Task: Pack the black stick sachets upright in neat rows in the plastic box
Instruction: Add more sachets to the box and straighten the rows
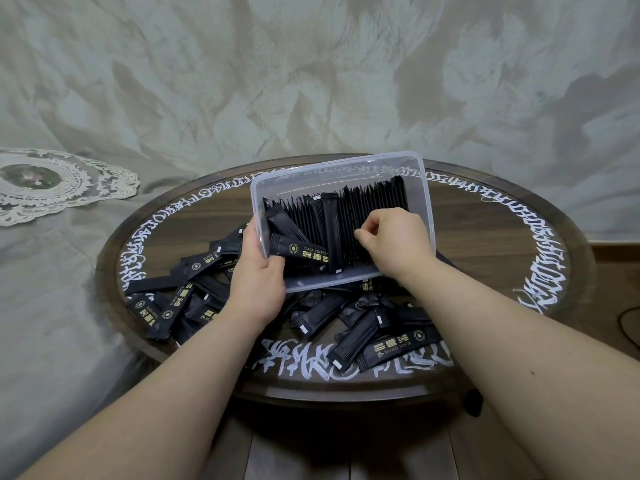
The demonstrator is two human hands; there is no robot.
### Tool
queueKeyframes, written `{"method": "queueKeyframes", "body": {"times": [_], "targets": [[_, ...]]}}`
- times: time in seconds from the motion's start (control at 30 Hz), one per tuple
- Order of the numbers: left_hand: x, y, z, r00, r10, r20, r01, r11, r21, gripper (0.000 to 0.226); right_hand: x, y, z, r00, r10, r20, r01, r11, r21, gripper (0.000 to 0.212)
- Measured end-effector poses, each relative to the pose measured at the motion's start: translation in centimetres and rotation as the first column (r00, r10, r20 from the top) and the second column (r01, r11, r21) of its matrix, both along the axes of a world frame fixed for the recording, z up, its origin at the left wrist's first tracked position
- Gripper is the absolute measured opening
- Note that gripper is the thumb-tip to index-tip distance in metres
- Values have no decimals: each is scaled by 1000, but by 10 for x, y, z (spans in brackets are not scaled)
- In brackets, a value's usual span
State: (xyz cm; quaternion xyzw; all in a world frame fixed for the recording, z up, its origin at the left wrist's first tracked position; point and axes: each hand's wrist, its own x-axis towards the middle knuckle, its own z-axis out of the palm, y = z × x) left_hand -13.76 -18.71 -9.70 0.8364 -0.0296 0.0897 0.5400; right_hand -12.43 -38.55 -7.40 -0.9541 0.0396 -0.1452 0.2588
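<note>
Black foil stick sachets (363, 209) stand in a row inside the clear plastic box (427, 202), tilted on the round table (485, 216); more lie loose (363, 336) nearer. The left hand (258, 271) grips the box's left wall. The right hand (391, 237) pinches the row's tops. They look light, slick and floppy; best pinched near the sealed ends.

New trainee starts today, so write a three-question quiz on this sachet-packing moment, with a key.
1. True or false: the plastic box sits flat and untouched on the round table.
2. Which hand reaches into the row of sachets inside the box?
A. left hand
B. right hand
C. neither
3. Fill in: the unpacked loose sachets lie in a pile on the ____.

Key:
1. False; the left hand grips its near left corner and it is tilted toward the person.
2. B.
3. Table.
</note>
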Motion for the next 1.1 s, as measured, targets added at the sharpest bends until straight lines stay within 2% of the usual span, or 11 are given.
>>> {"method": "queueKeyframes", "body": {"times": [0.2, 0.33, 0.43, 0.5, 0.63, 0.7, 0.8, 0.93, 1.1], "targets": [[0, 0, -1, 1000, -8, 0, 8, 1000, 3, 68, 0, 0, -2, 997, -66, -29, 67, 998, 17, 32], [1, 1, -1, 1000, -20, -4, 20, 1000, -1, 70, 2, 1, -2, 988, -149, -33, 152, 984, 92, 37], [1, 1, -1, 1000, -27, -10, 27, 1000, -17, 69, 5, 2, -1, 981, -189, -52, 191, 980, 50, 37], [1, 1, 0, 1000, -28, -10, 28, 999, -22, 67, 4, 3, -1, 984, -176, -36, 177, 983, 52, 36], [-1, 1, 1, 1000, -23, -9, 23, 1000, -19, 65, -4, 7, 2, 998, -46, 38, 43, 997, 66, 37], [0, 1, 0, 1000, -18, -3, 18, 999, -31, 64, -8, 14, 3, 1000, -3, 22, 2, 999, 54, 40], [-1, 0, 0, 1000, -17, 4, 18, 1000, -20, 64, -9, 26, 2, 1000, -7, -23, 7, 1000, -14, 44], [-4, 0, 2, 1000, -25, 4, 25, 1000, 10, 65, -13, 31, 2, 998, 17, -54, -21, 997, -76, 36], [-4, -2, 4, 1000, -17, -13, 17, 1000, -5, 72, -18, 23, 1, 999, -31, 8, 32, 994, -100, 26]]}}
